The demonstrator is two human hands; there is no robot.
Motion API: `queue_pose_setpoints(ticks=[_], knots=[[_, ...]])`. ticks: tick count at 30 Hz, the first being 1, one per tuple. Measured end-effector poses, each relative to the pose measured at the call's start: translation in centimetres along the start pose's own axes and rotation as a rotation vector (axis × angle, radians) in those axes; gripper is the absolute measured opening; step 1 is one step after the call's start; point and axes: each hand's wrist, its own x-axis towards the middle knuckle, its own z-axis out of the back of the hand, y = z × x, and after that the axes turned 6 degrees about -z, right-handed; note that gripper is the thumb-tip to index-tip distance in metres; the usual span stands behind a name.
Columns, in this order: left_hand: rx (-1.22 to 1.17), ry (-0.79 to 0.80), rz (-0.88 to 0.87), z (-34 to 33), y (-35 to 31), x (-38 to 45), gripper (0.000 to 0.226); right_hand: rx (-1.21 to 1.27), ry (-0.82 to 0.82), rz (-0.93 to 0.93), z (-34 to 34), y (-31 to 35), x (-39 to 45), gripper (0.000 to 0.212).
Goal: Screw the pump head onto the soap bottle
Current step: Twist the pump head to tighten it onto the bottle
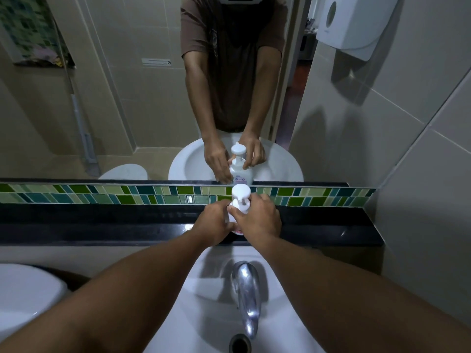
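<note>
A white soap bottle stands upright on the black ledge behind the sink, mostly hidden by my hands. Its white pump head sits on top, the round cap clear above my fingers. My left hand wraps the bottle's body from the left. Fingers of my right hand close around the collar of the pump head, just under the cap. The mirror above repeats the bottle and both hands.
A chrome tap rises over the white sink directly below my arms. A second basin sits at the lower left. A paper towel dispenser hangs on the right wall. A green tile strip runs behind the ledge.
</note>
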Motion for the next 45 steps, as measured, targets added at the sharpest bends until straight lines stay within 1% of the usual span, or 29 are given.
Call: queue_pose_setpoints(ticks=[3,6,9,13,18,26,28,31,32,35,39,43,45], knots=[[-0.008,0.039,0.005,0.9,0.1,0.4,0.034,0.073,0.060,0.059,0.2,-0.1,0.5,0.057],[0.013,0.076,-0.011,1.4,-0.1,0.9,0.041,0.168,0.136,0.110,0.2,-0.3,1.1,0.048],[0.020,0.105,-0.009,1.6,0.1,1.1,0.047,0.164,0.168,0.114,0.0,-0.4,1.7,0.043],[0.059,0.116,-0.012,1.6,0.6,1.2,0.047,0.189,0.165,0.070,-0.7,-0.9,1.9,0.043],[0.051,0.114,0.006,1.2,1.2,1.2,0.047,0.216,0.161,0.045,-1.4,-1.1,1.9,0.039],[0.084,0.149,-0.011,1.7,0.8,1.2,0.039,0.209,0.154,0.013,-1.8,-1.1,1.9,0.046],[0.091,0.173,-0.010,1.8,0.8,1.3,0.040,0.226,0.166,0.039,-1.2,-1.3,2.0,0.053],[0.097,0.185,0.002,1.9,0.9,1.4,0.042,0.290,0.189,0.141,0.4,-1.6,1.8,0.079],[0.099,0.183,0.006,1.9,0.7,1.4,0.040,0.299,0.181,0.167,0.8,-1.6,1.7,0.082],[0.082,0.157,0.018,1.8,0.2,1.3,0.038,0.249,0.149,0.231,1.4,-1.3,1.8,0.068],[0.086,0.159,0.034,1.6,0.3,1.3,0.057,0.161,0.142,0.302,1.4,-0.9,2.0,0.048],[0.086,0.175,0.046,1.8,0.4,1.4,0.060,0.136,0.134,0.313,1.5,-0.6,2.0,0.040],[0.087,0.181,0.037,1.9,0.2,1.5,0.059,0.117,0.133,0.312,1.4,-0.4,2.0,0.039]])
